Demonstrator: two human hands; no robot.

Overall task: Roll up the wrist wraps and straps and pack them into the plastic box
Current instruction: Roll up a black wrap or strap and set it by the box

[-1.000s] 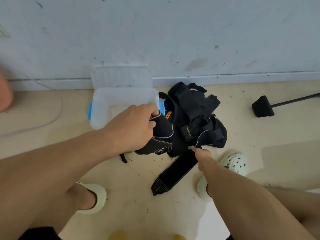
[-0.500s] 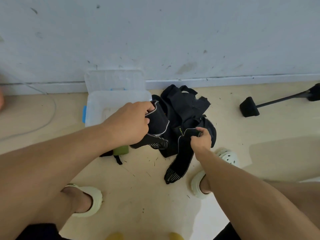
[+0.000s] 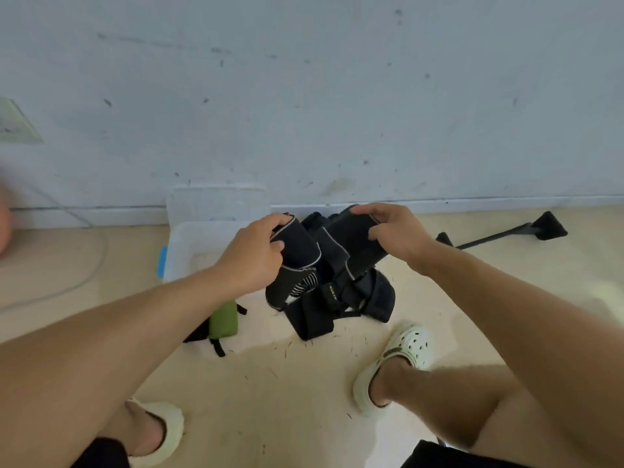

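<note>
My left hand (image 3: 254, 251) grips one black wrist wrap (image 3: 297, 261) with grey edging by its top end; the wrap hangs down above the floor. My right hand (image 3: 393, 231) grips the upper end of a second black wrap (image 3: 351, 244), lifted beside the first. Below both lies a heap of black straps (image 3: 341, 305) on the floor. The clear plastic box (image 3: 189, 244) with blue latches stands open to the left, behind my left hand, its lid (image 3: 216, 204) leaning against the wall. A green rolled strap (image 3: 223, 320) lies on the floor in front of the box.
The grey wall runs close behind the box and heap. A black metal stand leg (image 3: 499, 233) lies on the floor at the right. A white cable (image 3: 84, 278) curves along the floor at the left. My two feet in pale clogs (image 3: 401, 356) stand near the heap.
My right hand has lifted its wrap from low by the floor up to the level of my left hand. The camera has tilted upward, showing more wall.
</note>
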